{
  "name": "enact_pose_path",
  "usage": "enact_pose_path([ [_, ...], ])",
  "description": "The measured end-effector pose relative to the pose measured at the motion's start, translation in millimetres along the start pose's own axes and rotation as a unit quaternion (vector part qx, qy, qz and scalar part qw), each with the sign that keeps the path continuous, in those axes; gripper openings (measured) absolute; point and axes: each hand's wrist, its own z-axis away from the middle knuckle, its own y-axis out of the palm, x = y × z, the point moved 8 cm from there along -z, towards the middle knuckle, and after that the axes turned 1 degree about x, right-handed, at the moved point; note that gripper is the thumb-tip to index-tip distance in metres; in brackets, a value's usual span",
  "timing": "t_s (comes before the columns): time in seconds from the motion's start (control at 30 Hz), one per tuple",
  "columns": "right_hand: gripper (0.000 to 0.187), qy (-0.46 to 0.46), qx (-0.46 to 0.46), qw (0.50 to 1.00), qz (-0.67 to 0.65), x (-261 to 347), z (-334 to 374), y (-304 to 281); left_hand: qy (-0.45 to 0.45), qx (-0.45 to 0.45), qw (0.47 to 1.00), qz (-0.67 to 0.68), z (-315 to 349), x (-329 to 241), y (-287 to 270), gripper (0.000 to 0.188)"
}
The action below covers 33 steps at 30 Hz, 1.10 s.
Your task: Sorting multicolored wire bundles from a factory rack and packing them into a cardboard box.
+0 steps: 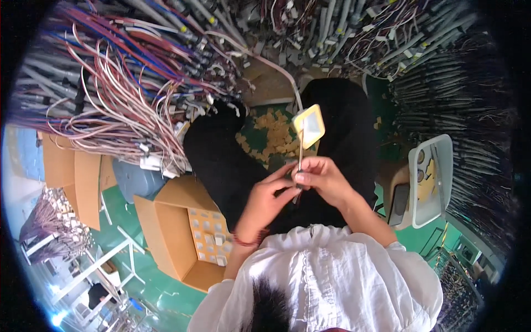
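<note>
In front of my lap, a thin cable (pixel 301 152) runs down from a square white pad with a yellow edge (pixel 309 126). A pinkish-white cable (pixel 285 74) reaches the pad from the bundles above. My right hand (pixel 326 180) is closed, pinching the thin cable's lower part between thumb and fingers. Close against it, my left hand (pixel 271 195) is closed around the same lower end, where a small dark piece shows. The fingers partly hide that piece, so its kind is unclear.
Thick bundles of red, white and blue wires (pixel 119 83) hang ahead. An open cardboard box (pixel 168 238) with rows of square pads stands left. At right is a translucent plastic bin (pixel 415 207) with scissors and a dark phone-like object. Small tan scraps (pixel 276 133) litter the floor between my legs.
</note>
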Motion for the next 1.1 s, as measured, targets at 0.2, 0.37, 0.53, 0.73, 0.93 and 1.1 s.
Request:
enact_pose_path([
  [0.2, 0.023, 0.02, 0.027, 0.998, 0.051, -5, 16, 17, -0.032, -0.038, 0.973, 0.225, -63, 51, -46, 0.077],
  [0.37, 0.03, -0.055, -0.106, 0.985, 0.127, 4, 18, -5, -0.076, -0.094, 0.942, 0.312, -74, 70, 10, 0.053],
  [0.53, 0.012, -0.122, -0.219, 0.959, 0.132, 13, 19, -17, 0.052, -0.047, 0.984, 0.162, -44, 27, 31, 0.045],
  [0.73, 0.016, -0.1, -0.184, 0.978, 0.003, 8, 13, 6, 0.052, -0.054, 0.966, 0.247, -20, 13, 15, 0.05],
  [0.93, 0.025, -0.23, -0.103, 0.882, 0.399, 53, 56, 53, 0.102, -0.066, 0.98, 0.156, -8, -6, -12, 0.054],
  [1.1, 0.023, -0.191, -0.113, 0.869, 0.442, 104, 38, 28, 0.04, 0.039, 0.98, 0.189, 5, -16, -5, 0.075],
])
